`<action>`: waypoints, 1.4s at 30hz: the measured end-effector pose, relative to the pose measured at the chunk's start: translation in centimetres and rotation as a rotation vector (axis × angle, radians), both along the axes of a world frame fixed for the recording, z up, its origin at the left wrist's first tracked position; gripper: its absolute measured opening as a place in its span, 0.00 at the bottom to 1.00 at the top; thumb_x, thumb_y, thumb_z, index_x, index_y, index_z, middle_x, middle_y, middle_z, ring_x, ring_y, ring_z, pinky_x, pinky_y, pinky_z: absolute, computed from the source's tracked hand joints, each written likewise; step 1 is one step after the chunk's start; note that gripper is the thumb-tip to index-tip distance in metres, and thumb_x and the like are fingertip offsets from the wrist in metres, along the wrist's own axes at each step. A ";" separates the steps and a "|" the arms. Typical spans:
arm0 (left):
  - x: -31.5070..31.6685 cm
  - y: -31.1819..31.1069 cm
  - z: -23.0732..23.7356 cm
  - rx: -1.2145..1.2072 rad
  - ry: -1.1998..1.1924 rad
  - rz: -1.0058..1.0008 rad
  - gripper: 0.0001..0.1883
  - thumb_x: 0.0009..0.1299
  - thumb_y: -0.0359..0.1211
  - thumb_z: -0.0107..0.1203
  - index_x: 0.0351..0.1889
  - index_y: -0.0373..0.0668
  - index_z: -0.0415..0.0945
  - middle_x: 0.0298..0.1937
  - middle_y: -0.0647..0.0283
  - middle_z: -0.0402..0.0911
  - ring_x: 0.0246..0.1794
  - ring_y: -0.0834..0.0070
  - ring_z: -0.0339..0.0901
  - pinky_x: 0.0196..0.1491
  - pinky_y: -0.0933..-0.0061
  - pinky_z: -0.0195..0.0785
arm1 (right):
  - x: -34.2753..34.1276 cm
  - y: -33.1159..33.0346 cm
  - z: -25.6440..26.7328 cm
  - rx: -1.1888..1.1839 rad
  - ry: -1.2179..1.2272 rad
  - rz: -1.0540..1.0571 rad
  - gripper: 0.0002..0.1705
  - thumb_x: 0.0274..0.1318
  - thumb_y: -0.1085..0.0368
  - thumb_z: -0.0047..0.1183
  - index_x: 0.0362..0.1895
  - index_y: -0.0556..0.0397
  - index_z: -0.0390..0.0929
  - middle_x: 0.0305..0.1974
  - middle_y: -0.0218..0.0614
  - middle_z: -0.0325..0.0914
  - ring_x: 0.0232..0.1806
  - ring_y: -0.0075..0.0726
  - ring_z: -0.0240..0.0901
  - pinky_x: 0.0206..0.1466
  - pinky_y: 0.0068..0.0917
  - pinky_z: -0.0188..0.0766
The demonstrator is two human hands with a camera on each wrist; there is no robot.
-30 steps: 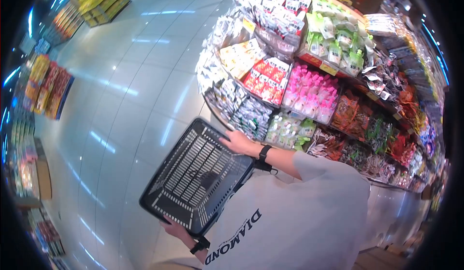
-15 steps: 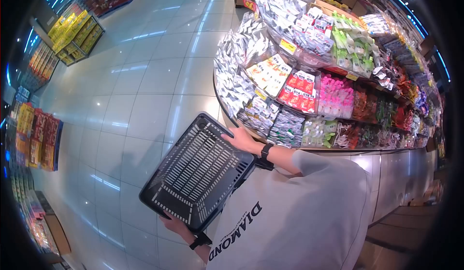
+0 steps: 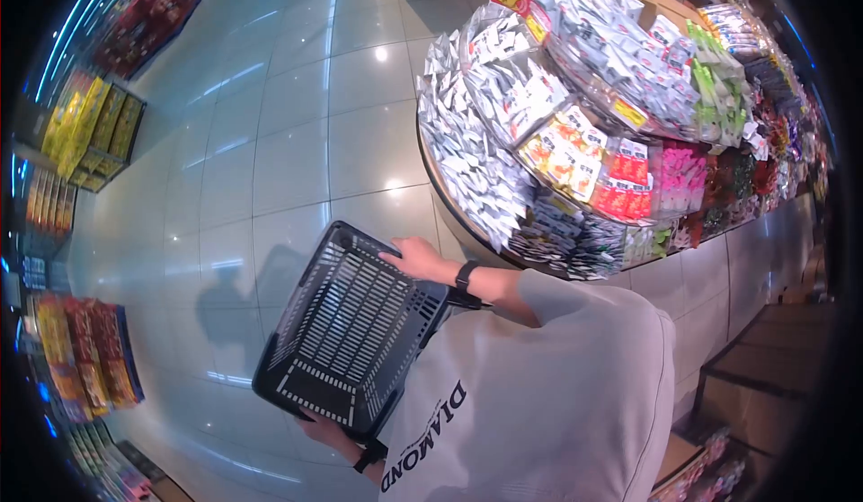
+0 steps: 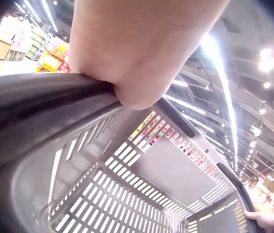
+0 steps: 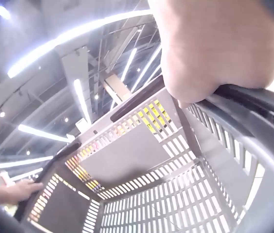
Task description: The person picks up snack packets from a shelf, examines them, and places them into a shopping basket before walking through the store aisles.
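Observation:
A dark grey plastic shopping basket (image 3: 355,304) with slotted walls and floor is held in front of the body, its opening facing up. My right hand (image 3: 418,257) grips the far-right rim, thumb over the edge. On the opposite end, my left hand (image 3: 328,432) holds the rim from the outside, its fingers mostly hidden under the edge. In the left wrist view the left hand (image 4: 137,53) closes over the rim beside the slotted wall. The right wrist view shows the right hand (image 5: 214,48) curled over its rim. Only bare slotted floor shows inside the basket.
A rounded, tiered display (image 3: 485,151) of silver, red, pink and green packets stands to the right. Stacked goods in yellow boxes (image 3: 90,133) and red-and-yellow packs (image 3: 85,358) stand across the tiled floor (image 3: 216,232) at the left. Brown cartons (image 3: 755,367) are at the lower right.
The view has swung, with the packet display sliding right and the yellow stack left and down. The basket has shifted slightly left in view, both hands keeping their hold on its rim.

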State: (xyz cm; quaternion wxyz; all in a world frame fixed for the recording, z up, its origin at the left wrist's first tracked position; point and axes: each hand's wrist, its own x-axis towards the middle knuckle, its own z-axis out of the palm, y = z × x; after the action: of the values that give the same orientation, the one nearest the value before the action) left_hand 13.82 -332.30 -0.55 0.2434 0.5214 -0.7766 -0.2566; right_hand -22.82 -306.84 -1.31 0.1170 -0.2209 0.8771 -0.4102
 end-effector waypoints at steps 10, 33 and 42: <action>-23.7 -17.0 4.2 0.020 -0.026 -0.117 0.27 0.80 0.48 0.45 0.50 0.25 0.70 0.43 0.35 0.79 0.43 0.38 0.78 0.43 0.48 0.70 | -19.7 -11.2 2.9 -0.101 0.045 -0.184 0.31 0.63 0.41 0.54 0.30 0.61 0.80 0.29 0.57 0.79 0.35 0.66 0.77 0.42 0.52 0.74; -101.6 -37.3 6.5 -0.127 -0.061 -0.963 0.16 0.77 0.42 0.50 0.39 0.36 0.72 0.25 0.41 0.78 0.29 0.39 0.77 0.32 0.43 0.69 | -60.9 -16.4 4.6 0.059 -0.004 -0.891 0.28 0.67 0.46 0.51 0.39 0.65 0.81 0.33 0.60 0.81 0.38 0.65 0.80 0.42 0.50 0.73; -123.6 -33.3 6.6 -0.236 -0.182 -0.879 0.20 0.77 0.46 0.48 0.43 0.34 0.72 0.28 0.40 0.81 0.32 0.39 0.79 0.34 0.41 0.70 | -85.7 -12.2 3.8 -0.082 -0.111 -0.959 0.25 0.67 0.49 0.53 0.38 0.62 0.81 0.31 0.55 0.82 0.37 0.60 0.81 0.42 0.43 0.74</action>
State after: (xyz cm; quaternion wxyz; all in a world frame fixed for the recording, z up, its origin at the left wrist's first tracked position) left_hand -109.75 -365.60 6.07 0.1001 0.1320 -0.9659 -0.1988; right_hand -108.49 -319.03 2.51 -0.0474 0.2261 0.8555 -0.4633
